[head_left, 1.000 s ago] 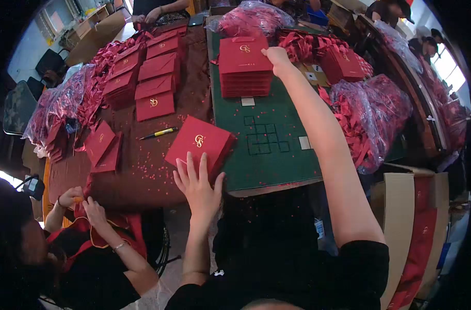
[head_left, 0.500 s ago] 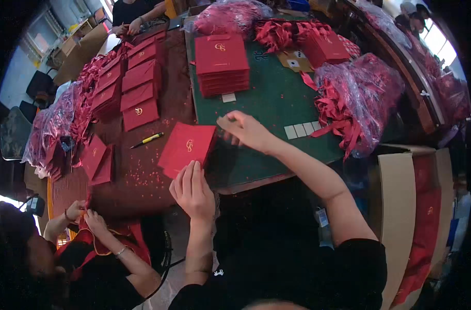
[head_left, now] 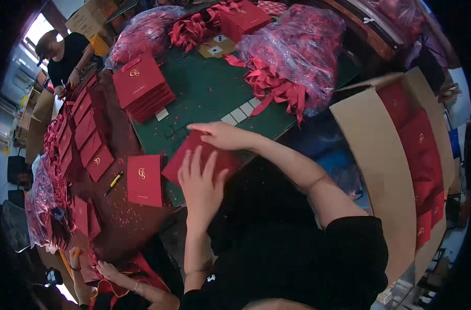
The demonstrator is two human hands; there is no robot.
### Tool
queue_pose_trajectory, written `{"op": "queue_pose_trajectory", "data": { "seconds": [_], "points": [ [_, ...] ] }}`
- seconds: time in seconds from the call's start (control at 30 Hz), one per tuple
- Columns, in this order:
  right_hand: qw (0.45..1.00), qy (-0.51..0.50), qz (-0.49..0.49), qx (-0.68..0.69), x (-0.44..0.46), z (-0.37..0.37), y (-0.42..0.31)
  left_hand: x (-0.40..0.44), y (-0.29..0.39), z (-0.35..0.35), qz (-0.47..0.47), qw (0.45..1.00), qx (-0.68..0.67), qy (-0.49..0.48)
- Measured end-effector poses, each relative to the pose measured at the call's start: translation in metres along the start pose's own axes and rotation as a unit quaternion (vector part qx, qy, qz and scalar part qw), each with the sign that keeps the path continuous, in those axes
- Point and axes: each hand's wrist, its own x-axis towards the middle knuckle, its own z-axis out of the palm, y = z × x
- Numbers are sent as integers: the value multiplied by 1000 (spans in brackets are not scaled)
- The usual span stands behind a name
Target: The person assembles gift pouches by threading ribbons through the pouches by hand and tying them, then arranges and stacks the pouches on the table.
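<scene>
A plain red paper bag (head_left: 227,161) lies tilted between my hands at the near edge of the green mat. My right hand (head_left: 220,135) grips its upper edge, thumb and fingers bent over it. Spread fingers of my left hand (head_left: 202,178) rest flat across its face. To the left, another red bag with a gold logo (head_left: 144,178) lies on the brown table covering. Farther back stands a stack of red bags (head_left: 142,85) with the same logo. A strip of white square cards (head_left: 240,114) lies on the mat beyond my right hand.
A plastic sack of red ribbons (head_left: 302,57) sits at the back right. An open cardboard box (head_left: 372,139) holding red bags stands at my right. Rows of red bags (head_left: 91,132) and a yellow-black pen (head_left: 113,183) lie left. A co-worker's hand (head_left: 109,271) works at lower left.
The view has turned right. The logo bag is out of my left hand and lies on the table; both hands are now on a plain-faced red bag farther right.
</scene>
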Motion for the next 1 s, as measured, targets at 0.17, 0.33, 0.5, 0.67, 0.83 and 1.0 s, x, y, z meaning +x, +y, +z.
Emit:
{"op": "queue_pose_trajectory", "data": {
  "seconds": [0.17,0.33,0.5,0.67,0.83,1.0],
  "points": [
    [962,113,2,-248,-6,-26,-15,10,-30,23,-82,988,129,-24],
    [932,151,0,-328,-38,-45,-5,7,-34,26,-83,994,69,1],
    [760,320,170,-539,-46,-74,-4,12,-19,18,-129,986,84,61],
    [753,248,176,-584,-36,-79,31,7,-38,33,-217,967,-31,128],
    [812,374,40,-447,-20,-51,2,-1,-38,42,-243,946,-63,206],
    [923,273,11,-270,-17,-6,2,-1,-45,21,-321,938,-104,80]
  ]
}}
